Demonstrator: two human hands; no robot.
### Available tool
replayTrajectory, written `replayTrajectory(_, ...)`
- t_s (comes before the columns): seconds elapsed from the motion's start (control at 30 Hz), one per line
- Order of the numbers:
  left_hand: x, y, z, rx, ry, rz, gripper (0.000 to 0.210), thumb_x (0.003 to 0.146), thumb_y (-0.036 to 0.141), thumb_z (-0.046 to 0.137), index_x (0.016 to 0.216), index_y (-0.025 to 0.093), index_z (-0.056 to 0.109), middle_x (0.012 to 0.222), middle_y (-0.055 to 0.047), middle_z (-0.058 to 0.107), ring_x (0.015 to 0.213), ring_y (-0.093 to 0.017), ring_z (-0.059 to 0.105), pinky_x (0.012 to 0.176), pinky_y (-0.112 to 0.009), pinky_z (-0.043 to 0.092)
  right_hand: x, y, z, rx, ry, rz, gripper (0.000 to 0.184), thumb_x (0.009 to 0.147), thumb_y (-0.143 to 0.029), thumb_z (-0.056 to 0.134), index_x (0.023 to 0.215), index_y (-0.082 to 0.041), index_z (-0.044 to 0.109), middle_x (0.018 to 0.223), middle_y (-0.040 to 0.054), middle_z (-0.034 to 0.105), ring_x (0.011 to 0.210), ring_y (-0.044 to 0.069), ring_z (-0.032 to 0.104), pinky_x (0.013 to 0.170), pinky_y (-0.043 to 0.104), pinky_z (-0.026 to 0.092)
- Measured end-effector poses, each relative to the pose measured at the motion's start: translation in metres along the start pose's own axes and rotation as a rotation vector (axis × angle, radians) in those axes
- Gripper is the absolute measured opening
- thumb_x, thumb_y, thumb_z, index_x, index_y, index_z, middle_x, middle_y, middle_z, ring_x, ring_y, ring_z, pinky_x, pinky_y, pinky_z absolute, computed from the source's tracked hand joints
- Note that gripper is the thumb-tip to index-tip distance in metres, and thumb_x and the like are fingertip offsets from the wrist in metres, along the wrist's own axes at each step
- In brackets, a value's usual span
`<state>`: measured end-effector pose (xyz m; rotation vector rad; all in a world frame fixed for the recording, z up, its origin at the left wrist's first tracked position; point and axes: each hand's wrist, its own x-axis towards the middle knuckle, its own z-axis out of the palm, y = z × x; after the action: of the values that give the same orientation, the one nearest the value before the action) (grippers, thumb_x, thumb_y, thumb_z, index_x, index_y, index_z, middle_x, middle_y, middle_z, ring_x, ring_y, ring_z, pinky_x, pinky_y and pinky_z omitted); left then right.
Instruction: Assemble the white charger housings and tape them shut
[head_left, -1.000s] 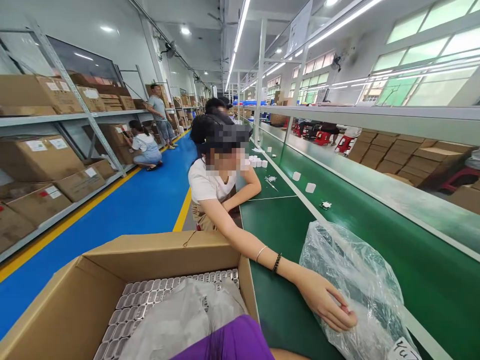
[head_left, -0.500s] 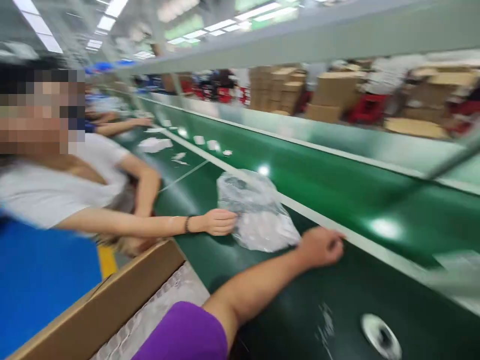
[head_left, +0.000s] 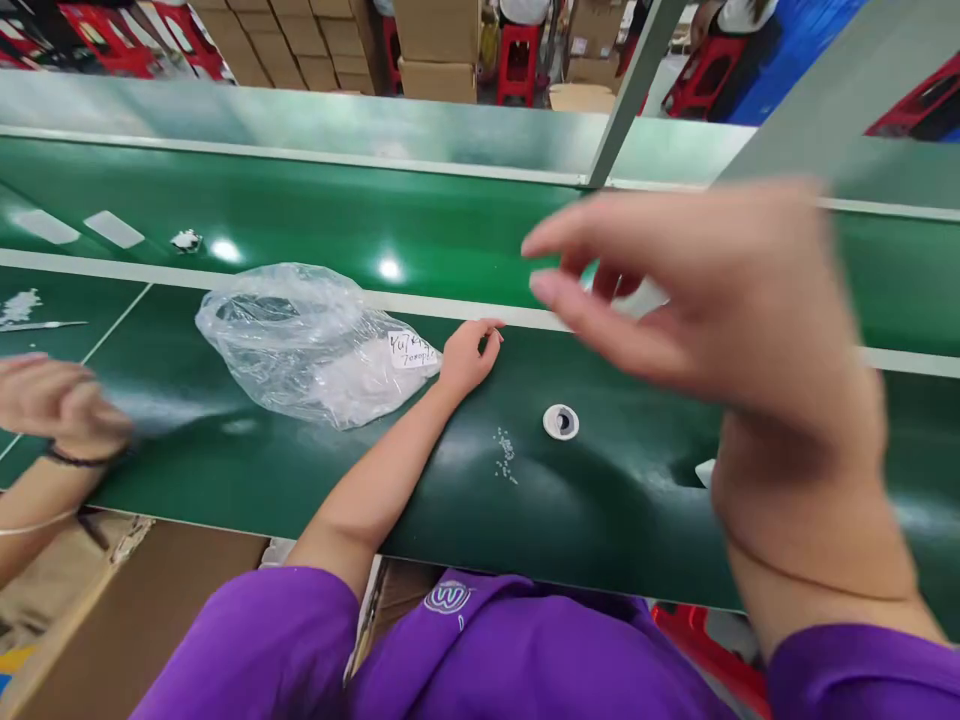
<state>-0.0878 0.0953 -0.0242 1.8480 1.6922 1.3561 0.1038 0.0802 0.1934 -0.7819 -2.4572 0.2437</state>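
My left hand (head_left: 469, 358) lies on the green work surface, its fingers loosely bent and apart with nothing in them. Just left of it is a clear plastic bag (head_left: 292, 350) of whitish contents, bearing a handwritten label (head_left: 412, 350). My right hand (head_left: 720, 290) is raised close to the camera, somewhat blurred. Its thumb and forefinger are curved towards each other with a gap, and nothing shows between them. Below and between my hands sit a small cluster of tiny clear pieces (head_left: 505, 455) and a white round disc (head_left: 561, 422) with a dark centre.
A co-worker's hand (head_left: 60, 400) with a dark bracelet is at the left, near a small white pile (head_left: 21, 308). White flat pieces (head_left: 114, 229) lie on the green belt (head_left: 465, 230) behind a pale rail. A metal post (head_left: 630, 90) rises beyond. A cardboard box (head_left: 172, 600) stands below left.
The view has swung right and down. My right hand has come into view, raised. The co-worker's hand, earlier at the plastic bag, is now apart from it.
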Motion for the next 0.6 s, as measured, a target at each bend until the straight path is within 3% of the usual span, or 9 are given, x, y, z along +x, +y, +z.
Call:
replayTrajectory(0.1,-0.001,0.002,0.0,0.007,-0.007,0.019,0.017,0.089,0.012,0.054,0.098,0.019,0.067,0.083,-0.002,0.073,0.084,-0.017,0.068,0.086,-0.031,0.053,-0.047,0.021,0.036,-0.25,-0.194,-0.029,0.03,0.101,-0.035,0.05,0.118,-0.019,0.068,0.096,0.0058,0.073,0.08,0.021,0.068,0.062,0.03,0.046)
replayTrajectory(0.17,-0.001,0.003,0.0,0.024,-0.024,0.055,0.017,0.092,0.013,0.052,0.098,0.02,0.066,0.082,-0.001,0.072,0.082,-0.016,0.067,0.085,-0.031,0.052,-0.084,0.038,0.065,-0.169,-0.385,0.062,0.034,0.099,-0.031,0.055,0.13,-0.019,0.063,0.115,0.01,0.071,0.095,0.025,0.069,0.067,0.032,0.051)
replayTrajectory(0.23,-0.002,0.006,0.0,0.044,-0.053,0.083,0.016,0.093,0.013,0.051,0.098,0.02,0.065,0.082,0.0,0.072,0.08,-0.015,0.067,0.083,-0.03,0.052,-0.115,0.055,0.09,-0.077,-0.479,0.065,0.044,0.096,-0.035,0.062,0.136,-0.018,0.059,0.132,0.0152,0.063,0.112,0.028,0.064,0.079,0.036,0.055)
replayTrajectory(0.33,-0.006,0.017,-0.002,0.056,-0.091,0.097,0.015,0.092,0.014,0.053,0.098,0.02,0.066,0.08,0.001,0.071,0.078,-0.014,0.066,0.081,-0.03,0.053,-0.145,0.069,0.115,-0.043,-0.431,0.061,0.04,0.094,-0.031,0.064,0.131,-0.016,0.063,0.136,0.0187,0.059,0.121,0.033,0.057,0.095,0.047,0.05)
replayTrajectory(0.43,-0.011,0.032,-0.002,0.082,-0.12,0.13,0.016,0.09,0.016,0.053,0.097,0.02,0.067,0.08,0.0,0.072,0.077,-0.015,0.066,0.079,-0.031,0.053,-0.158,0.07,0.128,0.05,-0.31,0.1,0.03,0.095,-0.027,0.059,0.12,-0.013,0.067,0.12,0.0183,0.065,0.111,0.03,0.058,0.093,0.047,0.048)
replayTrajectory(0.5,-0.013,0.043,-0.001,0.098,-0.142,0.166,0.016,0.091,0.019,0.052,0.096,0.02,0.068,0.08,0.0,0.073,0.075,-0.015,0.065,0.076,-0.031,0.052,-0.161,0.066,0.131,0.219,-0.237,0.128,0.029,0.094,-0.031,0.061,0.115,-0.012,0.069,0.112,0.0168,0.066,0.105,0.027,0.058,0.093,0.044,0.048)
replayTrajectory(0.6,-0.006,0.057,0.006,0.087,-0.197,0.225,0.017,0.092,0.025,0.053,0.095,0.022,0.069,0.08,0.0,0.073,0.073,-0.016,0.064,0.069,-0.03,0.05,-0.161,0.059,0.134,0.652,-0.168,0.274,0.026,0.095,-0.034,0.057,0.108,-0.015,0.07,0.104,0.0102,0.067,0.093,0.019,0.06,0.088,0.034,0.05)
